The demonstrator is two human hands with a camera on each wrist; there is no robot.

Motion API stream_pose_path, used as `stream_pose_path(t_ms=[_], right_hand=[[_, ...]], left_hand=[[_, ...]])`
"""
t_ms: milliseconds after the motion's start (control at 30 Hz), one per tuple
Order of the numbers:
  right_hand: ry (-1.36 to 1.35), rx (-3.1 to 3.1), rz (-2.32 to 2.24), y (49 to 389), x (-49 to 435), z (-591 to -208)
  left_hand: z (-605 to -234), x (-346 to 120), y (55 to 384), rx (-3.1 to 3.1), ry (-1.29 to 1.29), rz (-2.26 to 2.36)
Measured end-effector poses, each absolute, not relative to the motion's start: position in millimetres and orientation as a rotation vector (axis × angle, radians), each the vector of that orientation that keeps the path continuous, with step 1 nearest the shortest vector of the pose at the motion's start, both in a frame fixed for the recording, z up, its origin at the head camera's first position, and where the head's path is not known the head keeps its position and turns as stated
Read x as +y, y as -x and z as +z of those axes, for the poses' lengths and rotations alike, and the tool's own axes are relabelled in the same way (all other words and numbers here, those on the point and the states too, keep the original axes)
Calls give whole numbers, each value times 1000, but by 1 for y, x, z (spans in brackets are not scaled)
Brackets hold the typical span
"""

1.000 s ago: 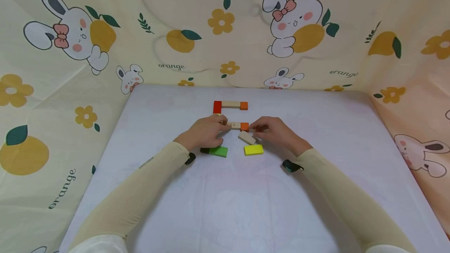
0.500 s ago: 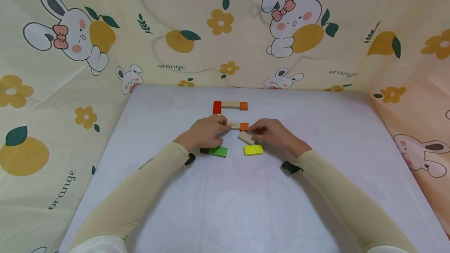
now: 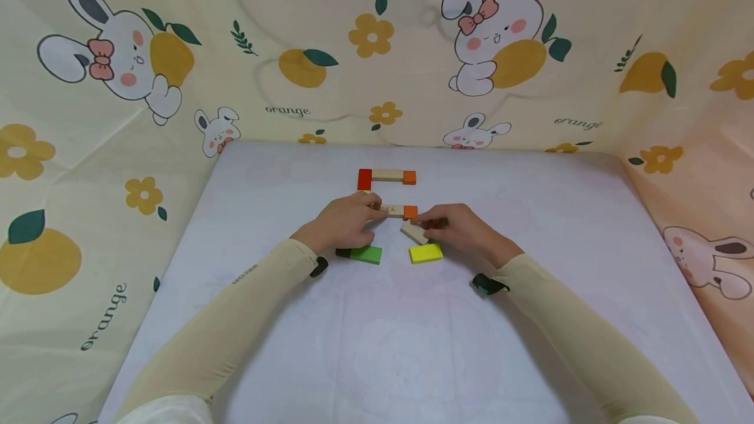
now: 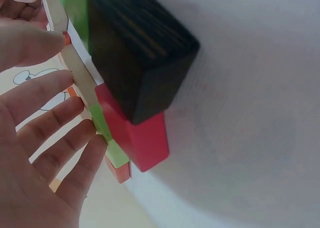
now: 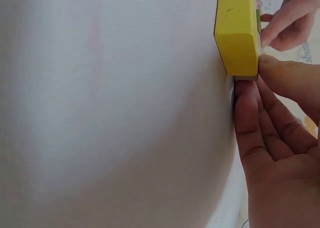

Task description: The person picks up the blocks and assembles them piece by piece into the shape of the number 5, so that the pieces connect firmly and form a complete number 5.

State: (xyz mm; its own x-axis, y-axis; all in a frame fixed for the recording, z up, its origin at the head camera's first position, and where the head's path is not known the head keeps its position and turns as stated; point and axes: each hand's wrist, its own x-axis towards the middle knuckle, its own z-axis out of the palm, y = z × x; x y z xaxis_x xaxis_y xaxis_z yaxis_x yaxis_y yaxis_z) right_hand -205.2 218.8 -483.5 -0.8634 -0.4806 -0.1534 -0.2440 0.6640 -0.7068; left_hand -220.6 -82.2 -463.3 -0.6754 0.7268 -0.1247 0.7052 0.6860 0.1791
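My left hand [image 3: 344, 221], fingers extended, rests on the row of blocks; its fingertips touch a light green block [image 4: 112, 150] and a wooden block [image 4: 80, 75] in the left wrist view. That printed wooden block [image 3: 395, 211] meets an orange block [image 3: 410, 212] at its right end. Just below lies a slanted plain wooden block [image 3: 413, 233]. My right hand [image 3: 462, 231] pinches its right end between thumb and fingers. In the right wrist view, a yellow block [image 5: 236, 43] hides most of this piece.
Farther back, a red block [image 3: 364, 179], a wooden block [image 3: 387, 175] and an orange block [image 3: 409, 177] form a corner. Nearer me lie a green block [image 3: 366, 254], a black block [image 3: 343, 253] and another red block [image 4: 137, 133]. Patterned cloth [image 3: 330, 97] walls the table's back.
My right hand has shifted slightly toward me, and its fingers have come round the plain wooden block's right end. The left hand stays in place.
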Motion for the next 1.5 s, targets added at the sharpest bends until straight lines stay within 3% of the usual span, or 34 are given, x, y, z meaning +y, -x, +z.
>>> stream_pose_path(t_ms=[700,1500], right_hand=[[614,2488,-900,203,215,-472],[530,2611,-840,171,202,-472]], left_hand=[[-460,-82,220,2707,-1145,179],[-464,-81,220,2711,-1134,143]])
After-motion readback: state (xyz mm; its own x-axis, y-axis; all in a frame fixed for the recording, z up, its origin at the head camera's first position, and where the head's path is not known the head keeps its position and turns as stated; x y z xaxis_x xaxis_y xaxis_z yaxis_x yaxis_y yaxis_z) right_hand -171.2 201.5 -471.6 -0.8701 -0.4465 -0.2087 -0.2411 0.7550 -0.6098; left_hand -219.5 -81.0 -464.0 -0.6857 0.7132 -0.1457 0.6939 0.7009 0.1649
